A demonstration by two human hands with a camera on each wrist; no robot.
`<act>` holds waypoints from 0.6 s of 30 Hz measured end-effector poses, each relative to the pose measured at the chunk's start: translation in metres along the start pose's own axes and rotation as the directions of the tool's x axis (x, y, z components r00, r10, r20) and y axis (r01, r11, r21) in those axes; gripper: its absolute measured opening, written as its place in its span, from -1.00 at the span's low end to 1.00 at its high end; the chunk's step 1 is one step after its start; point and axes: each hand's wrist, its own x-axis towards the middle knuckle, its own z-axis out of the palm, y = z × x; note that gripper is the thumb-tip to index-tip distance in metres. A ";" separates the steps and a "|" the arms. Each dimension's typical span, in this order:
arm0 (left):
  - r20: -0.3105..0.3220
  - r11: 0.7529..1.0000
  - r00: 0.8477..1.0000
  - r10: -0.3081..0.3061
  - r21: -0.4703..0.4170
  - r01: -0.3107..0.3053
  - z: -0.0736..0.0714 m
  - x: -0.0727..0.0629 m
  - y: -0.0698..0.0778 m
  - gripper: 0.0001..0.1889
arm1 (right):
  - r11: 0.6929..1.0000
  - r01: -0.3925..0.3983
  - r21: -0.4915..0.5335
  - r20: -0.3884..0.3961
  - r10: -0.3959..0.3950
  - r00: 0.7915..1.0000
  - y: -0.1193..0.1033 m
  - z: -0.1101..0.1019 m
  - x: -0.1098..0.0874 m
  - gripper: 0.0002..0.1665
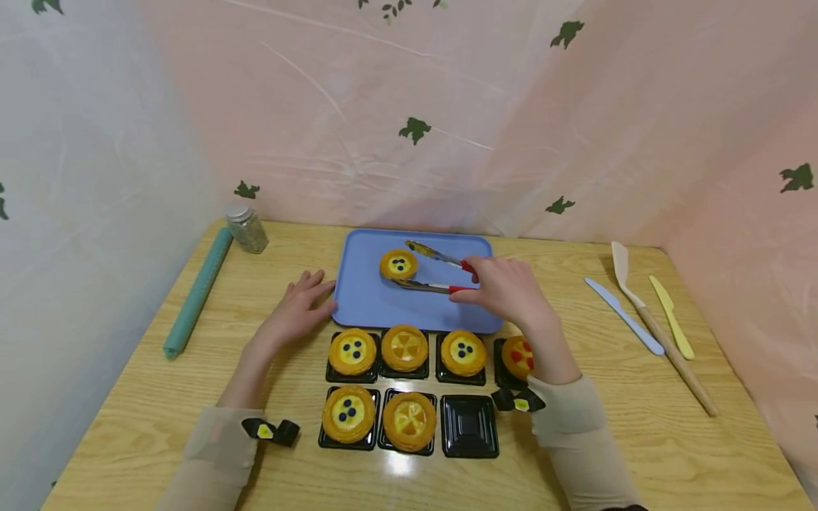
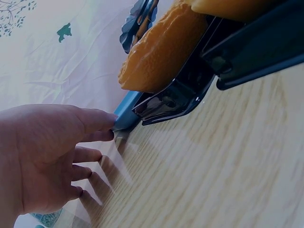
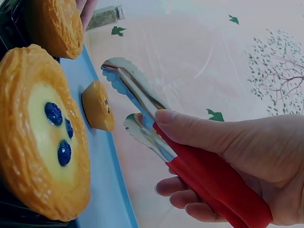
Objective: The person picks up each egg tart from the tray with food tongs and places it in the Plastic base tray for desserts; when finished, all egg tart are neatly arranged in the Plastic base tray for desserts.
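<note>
My right hand (image 1: 508, 287) grips the red handles of metal tongs (image 3: 204, 175), thumb on one side and fingers on the other. The tongs' scalloped tips stand apart over a blue tray (image 1: 434, 316). On that tray lies a small tart (image 1: 399, 264) with a pale centre and dark blue berries. One tong tip overlaps the tart's near edge in the head view, while the other is up to its right. At the tray's left edge, my left hand (image 1: 300, 309) has its fingers spread, the thumb touching the rim in the left wrist view.
Black square trays with tarts, berry (image 1: 351, 353), orange-topped (image 1: 410, 421) and red-topped (image 1: 519, 355), stand in two rows before the blue tray. A black tray (image 1: 469, 426) shows its ridged bottom. Left: green roll (image 1: 198, 294), jar (image 1: 248, 228). Right: blue knife (image 1: 623, 316), spatula (image 1: 664, 333), yellow knife (image 1: 672, 316).
</note>
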 end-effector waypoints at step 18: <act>0.001 1.000 1.000 -0.011 0.000 0.011 0.002 0.000 -0.002 -0.40 | 1.000 0.003 -0.018 0.002 -0.003 1.000 0.001 0.004 0.002 -0.47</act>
